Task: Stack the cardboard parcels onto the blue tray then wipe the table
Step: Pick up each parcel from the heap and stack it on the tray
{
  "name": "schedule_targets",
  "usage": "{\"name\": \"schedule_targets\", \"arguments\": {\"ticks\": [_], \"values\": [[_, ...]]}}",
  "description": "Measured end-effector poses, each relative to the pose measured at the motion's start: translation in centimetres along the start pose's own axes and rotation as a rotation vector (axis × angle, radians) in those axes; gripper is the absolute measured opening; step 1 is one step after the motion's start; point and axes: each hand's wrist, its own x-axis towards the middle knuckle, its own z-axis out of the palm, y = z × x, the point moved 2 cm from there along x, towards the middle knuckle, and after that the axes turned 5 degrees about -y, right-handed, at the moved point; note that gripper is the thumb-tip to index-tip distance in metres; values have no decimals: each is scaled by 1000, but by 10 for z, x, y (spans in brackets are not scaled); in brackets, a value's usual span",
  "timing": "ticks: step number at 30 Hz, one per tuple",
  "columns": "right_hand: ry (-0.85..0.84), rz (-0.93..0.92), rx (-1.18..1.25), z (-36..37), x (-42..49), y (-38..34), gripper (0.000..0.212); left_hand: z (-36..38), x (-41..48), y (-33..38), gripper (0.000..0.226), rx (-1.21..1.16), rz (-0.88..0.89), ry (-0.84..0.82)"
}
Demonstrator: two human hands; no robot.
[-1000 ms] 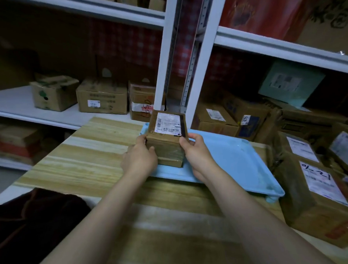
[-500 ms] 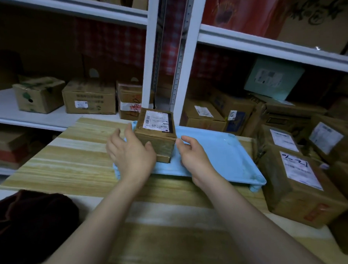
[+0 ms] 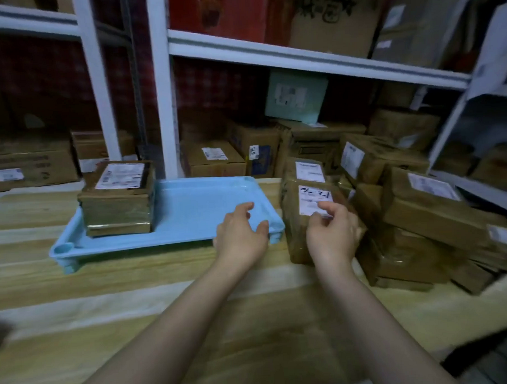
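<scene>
Wooden surface (image 3: 134, 284) nearest. Left hand (image 3: 240, 239) hovers over the near-right corner of the blue tray (image 3: 189, 206), fingers spread and holding nothing. Right hand (image 3: 332, 234) is on the labelled parcel (image 3: 299, 230) just right of the tray. Its fingers curl at the top near edge; a firm hold or a mere touch, cannot tell.

Advice: bring the left hand to the parcel's left face, lift it level and clear the rim.

The tray holds one taped parcel (image 3: 117, 197) at its far-left end. A parcel heap (image 3: 421, 207) lies to the right, with shelf boxes (image 3: 213, 158) beyond.

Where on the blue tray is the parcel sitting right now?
In the head view, the parcel sits at the left end of the blue tray, just in front of the white shelf post.
</scene>
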Motion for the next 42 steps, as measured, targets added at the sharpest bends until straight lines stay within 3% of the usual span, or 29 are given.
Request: {"name": "schedule_targets", "arguments": {"ticks": [4,7,10,17,22,26,31,34,37,42], "values": [[-26,-2,-164,-28,13,22,46,45,-4,21,51,-155,-41,-205],[-126,-27,-324,-36,16,33,63,63,-5,28,47,-255,-91,-272],[-199,-35,-335,-35,17,35,68,70,-3,26,45,-303,-113,-310],[-159,-88,-40,-43,12,28,63,68,1,19,32,-457,-121,-316],[-80,-180,44,-45,7,15,59,60,1,25,25,-581,-100,-211],[-37,-141,140,-42,3,13,58,47,2,29,25,-646,-61,-137],[-19,-56,378,-34,-5,9,40,23,2,28,17,-660,12,-66],[-45,9,549,-25,-10,5,26,11,0,24,18,-663,28,-38],[-90,94,696,-14,-10,9,27,1,-1,20,20,-657,19,-12],[-162,156,771,-11,-14,5,17,-6,-2,14,15,-636,25,28]]}}
